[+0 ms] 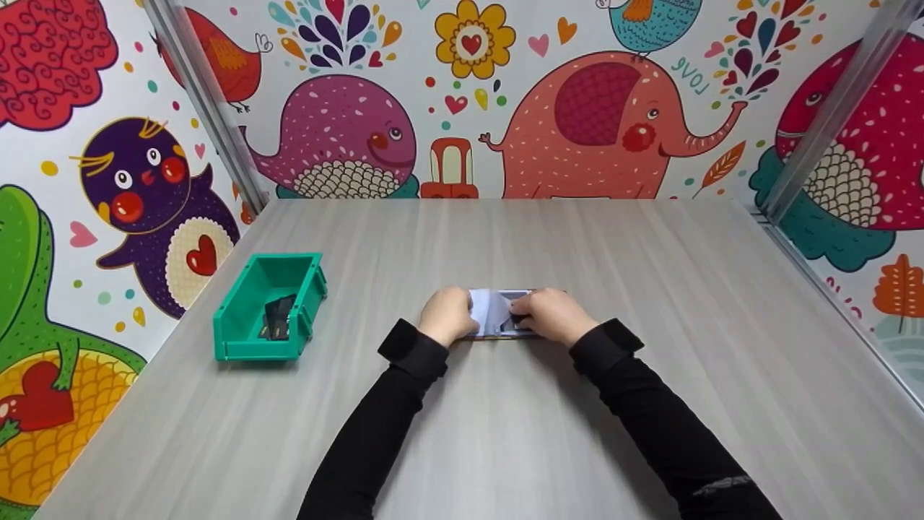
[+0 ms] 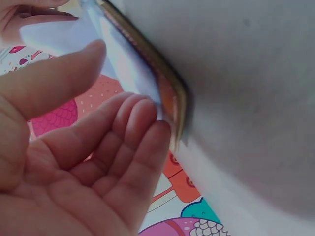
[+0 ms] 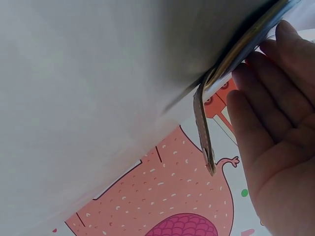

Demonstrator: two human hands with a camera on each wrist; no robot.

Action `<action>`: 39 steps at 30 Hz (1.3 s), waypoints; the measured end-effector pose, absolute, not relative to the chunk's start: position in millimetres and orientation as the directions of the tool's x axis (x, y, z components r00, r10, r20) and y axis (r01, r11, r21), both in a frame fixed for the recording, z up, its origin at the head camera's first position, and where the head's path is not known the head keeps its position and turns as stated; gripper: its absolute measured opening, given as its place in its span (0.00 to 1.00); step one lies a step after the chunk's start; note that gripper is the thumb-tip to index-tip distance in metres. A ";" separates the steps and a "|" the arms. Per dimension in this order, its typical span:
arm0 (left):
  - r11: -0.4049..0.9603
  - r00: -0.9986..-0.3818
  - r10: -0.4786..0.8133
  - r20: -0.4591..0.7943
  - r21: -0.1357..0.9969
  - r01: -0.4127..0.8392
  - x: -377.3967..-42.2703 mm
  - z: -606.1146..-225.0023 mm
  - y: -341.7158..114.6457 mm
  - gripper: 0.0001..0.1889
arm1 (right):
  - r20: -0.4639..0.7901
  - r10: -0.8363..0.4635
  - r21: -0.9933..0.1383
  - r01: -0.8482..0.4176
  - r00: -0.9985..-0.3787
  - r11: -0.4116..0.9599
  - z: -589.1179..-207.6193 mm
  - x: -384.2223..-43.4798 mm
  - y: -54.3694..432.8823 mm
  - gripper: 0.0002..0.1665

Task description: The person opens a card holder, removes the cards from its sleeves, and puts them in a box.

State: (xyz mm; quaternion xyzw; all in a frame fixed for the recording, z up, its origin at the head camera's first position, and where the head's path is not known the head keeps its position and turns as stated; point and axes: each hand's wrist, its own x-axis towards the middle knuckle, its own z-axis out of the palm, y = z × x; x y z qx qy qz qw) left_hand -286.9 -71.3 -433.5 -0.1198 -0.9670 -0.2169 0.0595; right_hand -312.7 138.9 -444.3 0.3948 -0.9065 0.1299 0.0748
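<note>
On the table, between the two hands, lies a flat, brown-edged wallet [image 1: 498,338]. A pale, thin sheet [image 1: 482,307] covers its left half, with a fold raised near the middle. My left hand [image 1: 445,316] holds the wallet's left end; the left wrist view shows the thumb over the sheet and bent fingertips [image 2: 142,115] right at the brown edge. From the right, my right hand [image 1: 556,315] pinches the raised corner of the sheet between thumb and forefinger. A stitched brown strap [image 3: 203,129] sticks out from the wallet in the right wrist view.
To the left stands a green bin [image 1: 260,350] with some dark, flat items [image 1: 277,316] inside. Cartoon-printed panels [image 1: 462,108] rise behind the grey wood-grain table [image 1: 498,433] and along its sides, with metal posts at the back corners.
</note>
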 end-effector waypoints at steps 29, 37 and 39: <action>0.854 -0.839 0.374 0.395 0.206 0.478 -273.9 -436.3 -49.5 0.07 | 0.254 -0.693 -0.177 -0.736 -0.675 0.653 -446.3 -314.0 139.2 0.06; 0.860 -0.843 0.345 0.412 0.221 0.460 -272.1 -438.1 -46.5 0.06 | 0.266 -0.710 -0.162 -0.757 -0.652 0.633 -447.1 -314.2 140.7 0.06; 0.861 -0.851 0.335 0.405 0.234 0.451 -271.4 -438.9 -46.3 0.06 | 0.264 -0.715 -0.158 -0.760 -0.647 0.630 -446.9 -313.8 141.6 0.06</action>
